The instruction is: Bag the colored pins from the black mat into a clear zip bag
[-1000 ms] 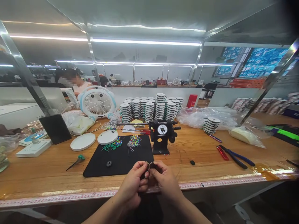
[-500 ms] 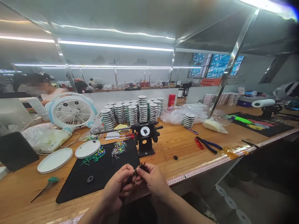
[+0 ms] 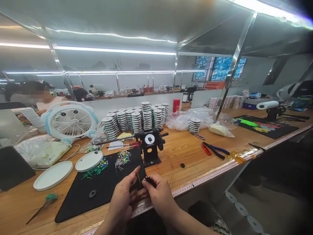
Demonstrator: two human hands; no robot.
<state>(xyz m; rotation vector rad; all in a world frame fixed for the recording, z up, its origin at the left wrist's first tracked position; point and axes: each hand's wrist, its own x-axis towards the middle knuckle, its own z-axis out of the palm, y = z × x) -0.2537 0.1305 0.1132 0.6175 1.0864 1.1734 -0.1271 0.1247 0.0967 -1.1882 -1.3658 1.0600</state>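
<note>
Two bare hands at the near edge of the desk (image 3: 176, 150), close together, just in front of a black stand-mounted device with a round dial (image 3: 149, 151). Right hand (image 3: 161, 195): thumb and fingers clamped on a small dark bristly bundle (image 3: 151, 181), tips poking up past the grip. Left hand (image 3: 123, 194) just beside it, index finger reaching up and forward; a thin strand shows by its fingertips — cannot tell whether the fingers grip it.

Left of the hands, a black mat (image 3: 105, 192) lies flat. On it: a dark grey ring-shaped disc (image 3: 92, 194), a heap of multicoloured beads (image 3: 124, 157) and, farther left, short green tubes (image 3: 89, 174). One round white dish (image 3: 88, 162) sits at the mat's far left corner; a second white dish (image 3: 53, 176) lies on the wood near it. Nearer the front, a dark bundle with a green end (image 3: 51, 197) lies by itself.

Right of the device: a small black piece (image 3: 182, 165), then a red-handled tool (image 3: 206, 149) just beside pliers with dark and blue handles (image 3: 216, 150). Stacked white-rimmed spools (image 3: 146, 121) stand behind the device — a blue-and-white fan (image 3: 73, 122) to their left.
</note>
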